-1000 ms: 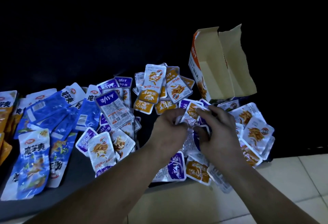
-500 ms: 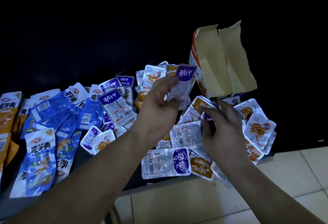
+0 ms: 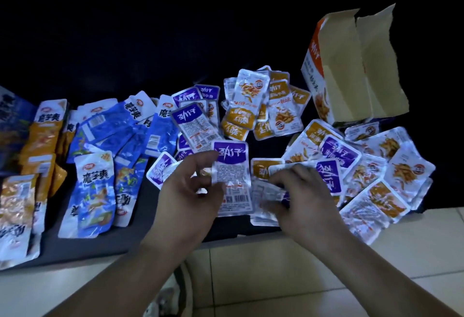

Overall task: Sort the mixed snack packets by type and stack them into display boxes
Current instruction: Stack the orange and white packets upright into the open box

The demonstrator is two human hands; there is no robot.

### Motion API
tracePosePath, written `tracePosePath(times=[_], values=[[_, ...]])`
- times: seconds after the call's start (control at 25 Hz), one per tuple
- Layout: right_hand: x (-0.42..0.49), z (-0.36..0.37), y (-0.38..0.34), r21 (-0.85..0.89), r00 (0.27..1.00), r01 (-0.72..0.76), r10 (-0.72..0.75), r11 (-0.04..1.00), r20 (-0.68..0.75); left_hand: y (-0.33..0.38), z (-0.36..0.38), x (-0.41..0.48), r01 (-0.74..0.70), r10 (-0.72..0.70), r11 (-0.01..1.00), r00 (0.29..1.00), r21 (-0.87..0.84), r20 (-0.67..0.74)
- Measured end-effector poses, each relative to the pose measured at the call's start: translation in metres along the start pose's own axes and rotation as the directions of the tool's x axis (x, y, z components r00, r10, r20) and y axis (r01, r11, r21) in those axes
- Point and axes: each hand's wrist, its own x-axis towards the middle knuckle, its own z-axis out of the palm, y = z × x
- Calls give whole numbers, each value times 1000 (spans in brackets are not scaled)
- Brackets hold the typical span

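left hand (image 3: 190,191) dropped from up near the box (image 3: 351,70) back to the desk (image 3: 88,246) near edge, purple packet (image 3: 232,163) still in it. risk: the pinch looked light on slick foil, so the packet could slip into the mixed pile (image 3: 364,166); the right forearm could sweep the orange packets (image 3: 371,206) off the near right edge. left thumb and fingers, half closed, pinched the packet's left side. right hand (image 3: 303,191) curled onto blurred packets; couldn't tell if it gripped any.

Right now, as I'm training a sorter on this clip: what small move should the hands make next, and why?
Probably lay the purple packet pinched in the left hand onto the purple pile just beyond it, since it matches; the right hand touches another purple packet in the mixed heap.
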Motion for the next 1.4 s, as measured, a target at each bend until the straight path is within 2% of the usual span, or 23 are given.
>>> tracePosePath(times=[0.12,0.2,0.28,0.36,0.48,0.52,0.6,0.72,0.8,0.92,1.0,1.04,1.12,1.2,1.4], values=[[9,-16,-10,320,978,-204,209,925,21,-12,-10,2,-19,19,1000,997,-2,-75],[12,-25,-23,585,923,-335,382,739,46,-12,-9,-1,-23,19,999,996,-48,-91],[12,-24,-47,765,873,-401,463,505,153,-10,-3,-10,-23,16,992,998,-120,-63],[8,-9,-71,793,832,-489,466,363,300,-9,0,-20,-20,19,982,1000,-186,-7],[6,18,-90,763,778,-568,502,308,377,-11,-14,-26,-7,14,955,1000,-298,22],[6,25,-94,748,782,-573,496,334,378,-14,-21,-26,-2,4,946,1000,-324,3],[8,34,-100,700,832,-535,441,473,338,-20,-32,-23,3,-19,964,998,-265,-56],[15,41,-106,644,892,-450,348,619,289,-37,-41,-12,-28,28,1000,996,5,-85],[19,40,-104,593,917,-398,310,700,250,-44,-44,-6,-87,108,977,989,196,-98],[15,39,-98,517,934,-357,284,778,217,-51,-53,-1,-271,357,810,931,520,-71],[12,42,-95,516,939,-343,272,785,211,-62,-63,-3,-291,443,698,893,655,-76],[10,44,-94,518,950,-313,255,796,183,-68,-65,-6,-272,430,679,900,682,-69],[8,47,-97,478,980,-199,185,856,77,-77,-64,-13,-251,348,719,937,648,-22],[6,51,-97,413,994,-92,106,906,-10,-80,-56,-17,-299,339,756,940,583,42],[2,59,-84,395,994,-113,104,912,44,-75,-54,-9,-400,410,812,909,425,73]])
